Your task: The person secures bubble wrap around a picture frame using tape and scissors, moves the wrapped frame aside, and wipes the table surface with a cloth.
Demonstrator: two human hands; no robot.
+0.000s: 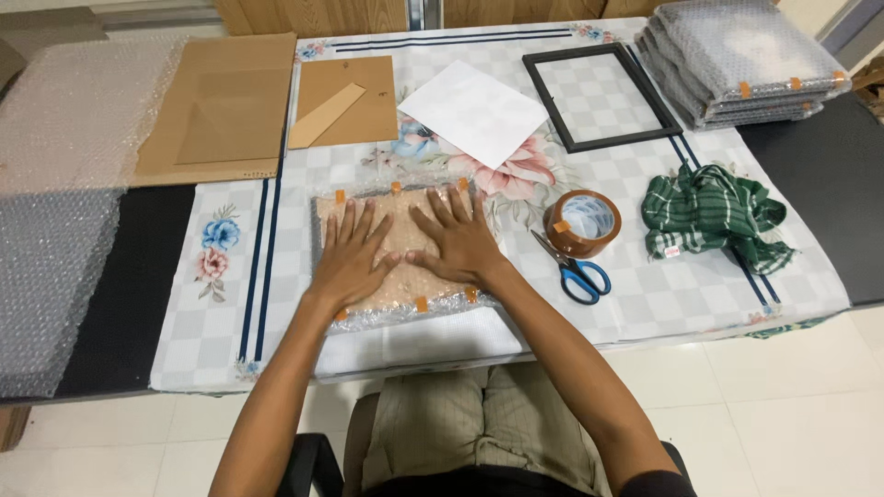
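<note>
Left hand (348, 253) and right hand (458, 237) open, flat, fingers spread, pressed side by side on bubble-wrapped parcel (401, 294). Right of parcel: tape roll (583, 224), scissors (573, 269).

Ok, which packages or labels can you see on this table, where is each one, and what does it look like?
Bubble-wrapped package: centre, under both hands, flat, rectangular, tan inside, orange tape tabs.
Stack of wrapped packages: far right corner, flat, grey-clear bubble wrap, orange tabs.
Small tag: on the green checked cloth, white and red.
</note>
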